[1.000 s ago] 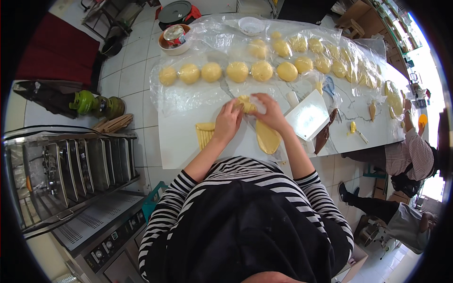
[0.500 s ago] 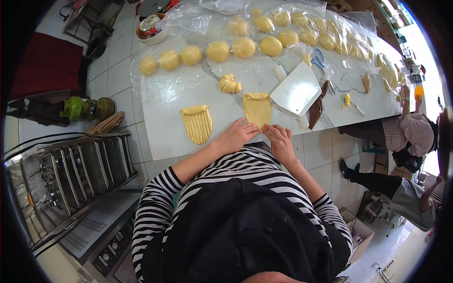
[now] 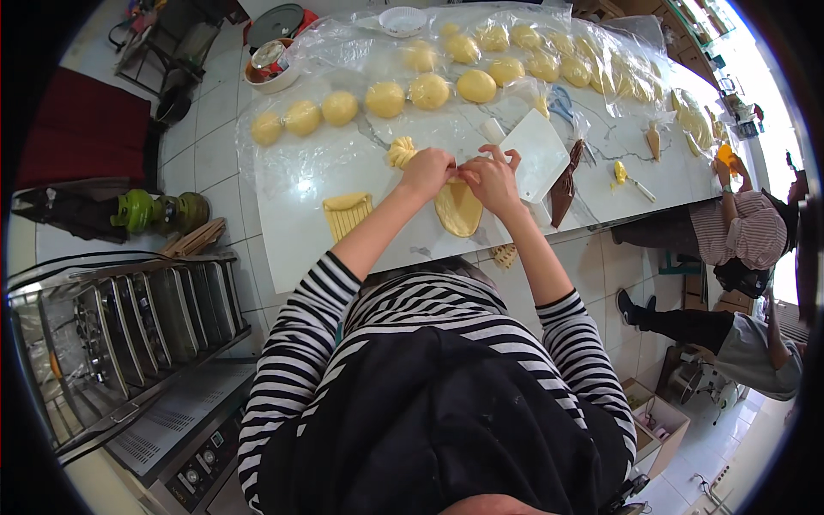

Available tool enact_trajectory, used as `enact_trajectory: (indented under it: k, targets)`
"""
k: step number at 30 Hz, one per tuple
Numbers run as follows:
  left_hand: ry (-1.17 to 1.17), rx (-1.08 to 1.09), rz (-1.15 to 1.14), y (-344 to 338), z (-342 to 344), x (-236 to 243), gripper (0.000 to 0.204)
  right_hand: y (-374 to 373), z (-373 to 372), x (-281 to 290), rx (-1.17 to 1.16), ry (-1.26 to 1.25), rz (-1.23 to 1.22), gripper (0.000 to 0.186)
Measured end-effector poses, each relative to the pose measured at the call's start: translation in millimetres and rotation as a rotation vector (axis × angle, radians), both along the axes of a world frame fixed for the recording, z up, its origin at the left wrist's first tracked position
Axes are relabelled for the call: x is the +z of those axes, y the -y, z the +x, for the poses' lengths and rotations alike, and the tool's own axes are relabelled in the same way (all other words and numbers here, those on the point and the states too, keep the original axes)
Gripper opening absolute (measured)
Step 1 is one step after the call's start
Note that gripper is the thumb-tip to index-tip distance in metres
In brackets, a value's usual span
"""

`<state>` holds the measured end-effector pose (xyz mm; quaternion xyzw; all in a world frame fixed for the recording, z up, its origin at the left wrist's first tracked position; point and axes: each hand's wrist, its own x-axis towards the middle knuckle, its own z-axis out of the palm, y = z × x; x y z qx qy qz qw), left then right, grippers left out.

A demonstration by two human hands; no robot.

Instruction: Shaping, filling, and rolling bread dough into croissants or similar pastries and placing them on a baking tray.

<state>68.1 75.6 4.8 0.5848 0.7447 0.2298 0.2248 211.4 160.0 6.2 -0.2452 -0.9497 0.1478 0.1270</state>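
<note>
My left hand (image 3: 432, 172) and my right hand (image 3: 489, 178) meet at the far end of a flattened yellow dough piece (image 3: 458, 215). Their fingertips are pinched together on its far edge, which the fingers partly hide. Left of them lies a dough piece cut into strips (image 3: 347, 213), partly covered by my left forearm. A coiled dough roll (image 3: 400, 152) sits just beyond my left hand. Close to my right hand, a white board (image 3: 534, 154) rests over a white rolling pin (image 3: 493, 130), with a brown-filled piping bag (image 3: 563, 190) alongside.
Several dough balls (image 3: 384, 99) lie under a clear plastic sheet (image 3: 343, 64) across the table's far side. Blue-handled scissors (image 3: 560, 103) and a knife smeared with yellow (image 3: 639, 189) lie to the right. A tray rack (image 3: 146, 318) stands at left; another person (image 3: 742, 232) works at right.
Both hands have moved from the near edge of the flattened dough to its far edge. The near edge, covered before, now shows rounded.
</note>
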Motion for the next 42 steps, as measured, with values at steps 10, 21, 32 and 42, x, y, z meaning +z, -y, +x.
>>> enact_trajectory:
  k: [10, 21, 32, 42]
  targets:
    - [-0.02, 0.083, 0.37, 27, 21, -6, 0.021, 3, 46, 11, -0.468, -0.429, -0.149, 0.018]
    - [-0.153, 0.186, 0.397, -28, 54, 3, 0.045, -3, 68, -6, -0.494, -0.181, -0.162, 0.045]
    - [0.503, 0.368, 0.246, -111, -10, -15, 0.034, 4, 94, 26, -0.585, -0.221, -0.197, 0.065]
    - [0.039, 0.332, 0.336, -95, -14, 14, 0.033, 11, 118, 59, -0.135, 0.058, -0.427, 0.039]
